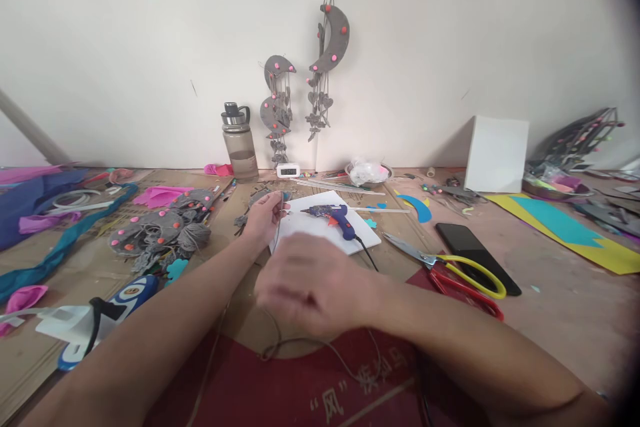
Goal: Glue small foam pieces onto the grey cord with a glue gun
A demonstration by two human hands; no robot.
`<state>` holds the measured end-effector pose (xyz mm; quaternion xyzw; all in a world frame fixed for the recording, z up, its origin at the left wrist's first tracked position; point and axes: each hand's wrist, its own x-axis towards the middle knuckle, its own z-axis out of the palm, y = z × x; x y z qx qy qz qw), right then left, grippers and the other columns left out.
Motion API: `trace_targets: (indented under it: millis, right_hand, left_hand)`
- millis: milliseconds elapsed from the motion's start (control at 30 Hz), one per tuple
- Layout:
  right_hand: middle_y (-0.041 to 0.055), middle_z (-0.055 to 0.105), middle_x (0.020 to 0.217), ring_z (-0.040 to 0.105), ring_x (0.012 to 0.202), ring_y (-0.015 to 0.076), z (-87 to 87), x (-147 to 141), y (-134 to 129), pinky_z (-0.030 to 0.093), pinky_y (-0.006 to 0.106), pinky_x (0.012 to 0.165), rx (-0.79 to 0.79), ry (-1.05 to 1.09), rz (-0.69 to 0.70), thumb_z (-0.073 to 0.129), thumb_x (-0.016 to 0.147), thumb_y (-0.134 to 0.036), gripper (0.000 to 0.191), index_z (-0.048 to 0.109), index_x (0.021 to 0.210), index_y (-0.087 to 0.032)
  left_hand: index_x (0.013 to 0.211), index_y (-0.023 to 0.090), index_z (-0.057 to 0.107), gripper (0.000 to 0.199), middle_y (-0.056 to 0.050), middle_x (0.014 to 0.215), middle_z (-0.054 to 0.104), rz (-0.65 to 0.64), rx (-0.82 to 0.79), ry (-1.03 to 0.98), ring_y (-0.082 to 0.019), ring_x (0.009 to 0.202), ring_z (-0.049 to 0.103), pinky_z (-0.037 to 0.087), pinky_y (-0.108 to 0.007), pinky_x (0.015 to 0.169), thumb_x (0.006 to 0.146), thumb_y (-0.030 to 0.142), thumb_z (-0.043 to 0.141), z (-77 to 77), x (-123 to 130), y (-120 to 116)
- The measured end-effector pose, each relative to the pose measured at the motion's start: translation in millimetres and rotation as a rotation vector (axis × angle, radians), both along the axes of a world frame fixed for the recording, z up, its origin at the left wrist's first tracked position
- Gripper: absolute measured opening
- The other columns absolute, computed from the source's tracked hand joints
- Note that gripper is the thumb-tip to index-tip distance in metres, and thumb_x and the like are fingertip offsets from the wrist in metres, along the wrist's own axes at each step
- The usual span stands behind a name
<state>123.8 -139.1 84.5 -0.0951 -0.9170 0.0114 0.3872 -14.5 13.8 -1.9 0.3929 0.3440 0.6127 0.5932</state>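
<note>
My left hand is closed in a pinch on a thin grey cord, beside the white board's left edge. My right hand is curled and blurred by motion in front of the board; what its fingers hold, if anything, is hidden. Loose cord trails in loops below it over a dark red sheet. A blue glue gun lies on the white board, its black cable running toward me. Scissors with yellow and red handles lie right of the board.
Grey moon hangings with pink and orange balls hang on the wall; more grey pieces lie at left. Also around are a water bottle, a small clock, a phone, a power strip and a white panel.
</note>
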Motion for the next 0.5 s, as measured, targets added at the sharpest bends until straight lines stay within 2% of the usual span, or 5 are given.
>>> trace_targets:
  millis: [100,200,267,400,500]
  right_hand:
    - [0.001,0.063,0.077,0.054,0.07,0.0113,9.7,25.0,32.4,0.039,0.024,0.067,-0.229,0.09,-0.408,0.04,0.096,-0.03,0.026,0.06,0.084,-0.019]
    - [0.0043,0.064,0.075,0.055,0.069,0.0154,8.1,52.5,66.8,0.037,0.028,0.066,-0.307,-0.058,-0.813,0.05,0.09,-0.037,0.026,0.061,0.075,-0.018]
    - [0.0078,0.064,0.07,0.056,0.066,0.0188,-1.2,68.1,84.0,0.036,0.03,0.063,-0.415,-0.211,-1.058,0.057,0.084,-0.044,0.03,0.061,0.07,-0.018]
    - [0.0117,0.064,0.067,0.058,0.061,0.021,-32.5,84.0,101.8,0.036,0.03,0.057,-0.569,-0.373,-1.168,0.064,0.073,-0.054,0.038,0.058,0.062,-0.018]
    - [0.0093,0.064,0.065,0.058,0.057,0.02,-52.5,84.4,107.1,0.035,0.029,0.051,-0.727,-0.347,-1.172,0.069,0.068,-0.045,0.028,0.056,0.062,-0.02]
  left_hand:
    - [0.068,0.017,0.054,0.026,0.003,0.059,0.051,-0.012,0.033,0.007,-0.01,0.059,0.053,0.037,-0.022,0.052,0.067,0.031,0.075,-0.8,1.4,-1.4]
    - [0.071,0.016,0.058,0.027,0.002,0.064,0.056,-0.015,0.026,-0.035,-0.009,0.059,0.055,0.037,-0.022,0.051,0.061,0.031,0.078,-1.8,2.4,-0.1]
    - [0.072,0.015,0.059,0.028,0.002,0.065,0.057,-0.006,0.015,-0.043,-0.01,0.059,0.056,0.037,-0.021,0.051,0.06,0.032,0.078,-2.1,3.0,0.9]
    - [0.07,0.015,0.06,0.028,0.001,0.063,0.058,0.031,-0.008,-0.05,-0.011,0.061,0.059,0.038,-0.021,0.053,0.058,0.032,0.078,-1.3,4.3,1.2]
    - [0.069,0.015,0.059,0.028,0.001,0.063,0.059,0.04,-0.018,-0.051,-0.011,0.063,0.06,0.038,-0.021,0.053,0.057,0.031,0.078,-0.9,5.1,0.8]
